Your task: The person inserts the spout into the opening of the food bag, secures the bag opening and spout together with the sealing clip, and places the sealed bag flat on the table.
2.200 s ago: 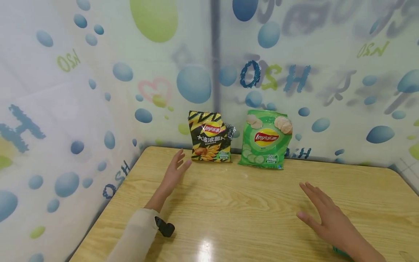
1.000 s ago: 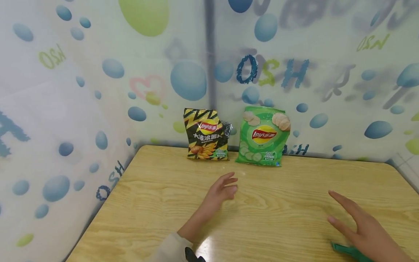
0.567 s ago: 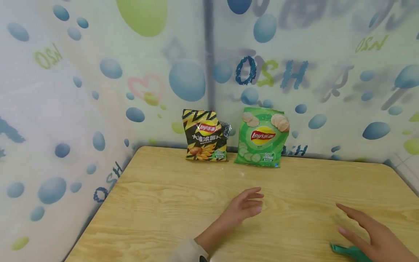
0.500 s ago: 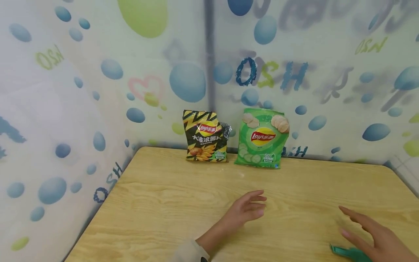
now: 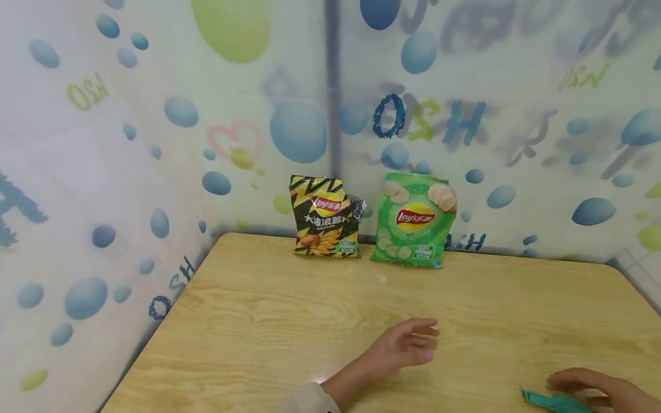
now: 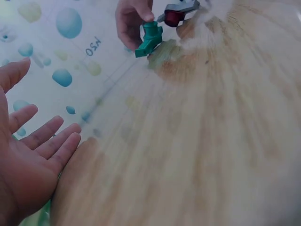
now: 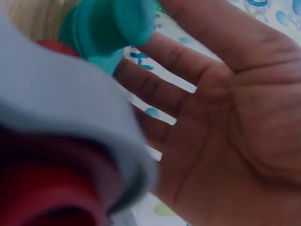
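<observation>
The right hand (image 5: 609, 391) is over by the green thing (image 5: 560, 403), which is low on the right, near the front of the bench (image 5: 289, 332). Its fingers are loose and bend only a little, with a wide space between thumb and fingers. They reach past the green thing, but I can't tell if they touch it. A grey and red thing (image 6: 174, 18) is just beside it; I can't tell what it is.

The left hand (image 5: 400, 349) is open and has hold of nothing. Its fingers spread a bit, over the middle of the bench.

At the back, a black and yellow chip bag (image 5: 326, 221) and a green chip bag (image 5: 413, 226) stand side by side, near the wall.

I think this step is reaching for the green thing. Getting hold of it would take the right thumb and fingers closing around it, without bumping the grey and red thing.
</observation>
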`<state>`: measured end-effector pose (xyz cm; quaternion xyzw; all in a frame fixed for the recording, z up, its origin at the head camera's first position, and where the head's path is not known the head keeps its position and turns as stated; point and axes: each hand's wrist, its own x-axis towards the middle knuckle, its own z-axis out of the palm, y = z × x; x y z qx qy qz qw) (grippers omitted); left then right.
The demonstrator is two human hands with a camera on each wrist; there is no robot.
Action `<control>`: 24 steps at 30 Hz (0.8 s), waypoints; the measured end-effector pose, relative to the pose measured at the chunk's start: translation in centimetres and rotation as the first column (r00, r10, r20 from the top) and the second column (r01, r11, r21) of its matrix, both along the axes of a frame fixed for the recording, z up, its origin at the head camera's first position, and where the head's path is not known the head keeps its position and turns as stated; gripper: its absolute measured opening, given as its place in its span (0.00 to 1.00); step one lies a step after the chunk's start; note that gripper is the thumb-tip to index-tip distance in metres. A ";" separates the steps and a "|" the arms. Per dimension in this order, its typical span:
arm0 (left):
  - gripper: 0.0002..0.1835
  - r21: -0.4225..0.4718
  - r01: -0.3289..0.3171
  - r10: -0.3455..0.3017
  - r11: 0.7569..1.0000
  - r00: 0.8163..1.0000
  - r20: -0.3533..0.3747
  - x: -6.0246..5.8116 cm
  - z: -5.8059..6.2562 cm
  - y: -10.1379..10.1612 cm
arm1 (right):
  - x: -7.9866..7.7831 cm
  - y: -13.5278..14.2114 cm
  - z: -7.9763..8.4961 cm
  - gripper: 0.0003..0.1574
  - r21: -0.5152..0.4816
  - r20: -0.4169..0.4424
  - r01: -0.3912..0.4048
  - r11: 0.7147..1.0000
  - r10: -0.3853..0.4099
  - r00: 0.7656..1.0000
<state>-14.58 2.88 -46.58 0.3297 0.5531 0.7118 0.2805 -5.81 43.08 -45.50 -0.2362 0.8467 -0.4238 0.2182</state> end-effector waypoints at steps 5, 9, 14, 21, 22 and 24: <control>0.27 -0.037 0.012 -0.012 0.999 1.000 -0.001 0.3 -0.2 0.0 | 0.5 0.0 -1.7 0.28 -0.135 -0.041 -0.105 0.985 0.100 0.994; 0.27 -0.066 0.017 -0.018 0.998 1.000 -0.017 0.5 -0.3 0.1 | 0.9 0.3 -2.4 0.29 -0.131 -0.142 -0.127 0.983 0.108 0.984; 0.27 -0.071 0.012 -0.015 0.997 0.999 -0.035 0.4 -0.3 0.0 | 0.7 0.8 -2.5 0.37 -0.048 -0.293 -0.150 0.988 0.130 0.947; 0.26 -0.068 0.001 -0.005 0.998 0.998 -0.062 0.1 0.1 -0.6 | -0.3 1.9 -1.8 0.36 -0.124 -0.211 -0.184 0.975 0.155 0.965; 0.26 -0.067 0.004 -0.008 0.998 0.998 -0.065 0.1 0.1 -0.7 | -0.4 2.0 -1.8 0.36 -0.137 -0.206 -0.198 0.971 0.168 0.964; 0.26 -0.068 0.015 -0.020 0.998 0.997 -0.068 0.1 0.1 -0.8 | -0.4 2.2 -1.9 0.36 -0.156 -0.201 -0.214 0.964 0.181 0.963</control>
